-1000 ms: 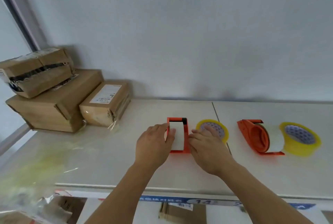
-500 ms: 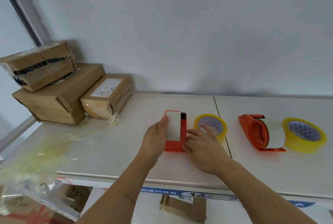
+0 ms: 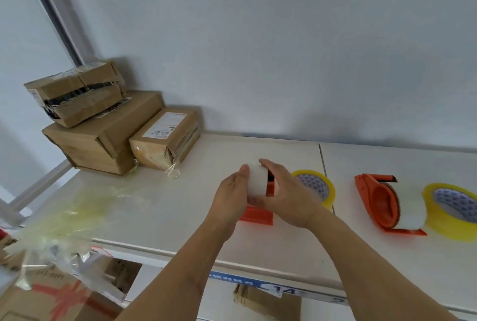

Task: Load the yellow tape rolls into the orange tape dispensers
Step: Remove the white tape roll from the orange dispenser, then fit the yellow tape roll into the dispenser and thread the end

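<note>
An orange tape dispenser (image 3: 258, 215) holding a whitish roll (image 3: 256, 182) stands on the white shelf (image 3: 180, 217) in the middle. My left hand (image 3: 231, 191) grips the left side of that roll and my right hand (image 3: 289, 194) wraps the dispenser's right side. A yellow tape roll (image 3: 316, 186) lies flat just right of my right hand. A second orange dispenser (image 3: 382, 204) with a whitish roll lies on its side further right, and another yellow roll (image 3: 454, 209) touches it at the right edge.
Three cardboard boxes (image 3: 103, 129) are stacked at the shelf's back left. Crumpled clear plastic wrap (image 3: 64, 225) covers the front left corner. A seam (image 3: 325, 166) divides the shelf behind the first yellow roll. More boxes sit below the shelf.
Both hands have closed round the middle dispenser and lifted its front end, and its whitish roll now stands higher between my hands. The other dispenser and the yellow rolls have not moved.
</note>
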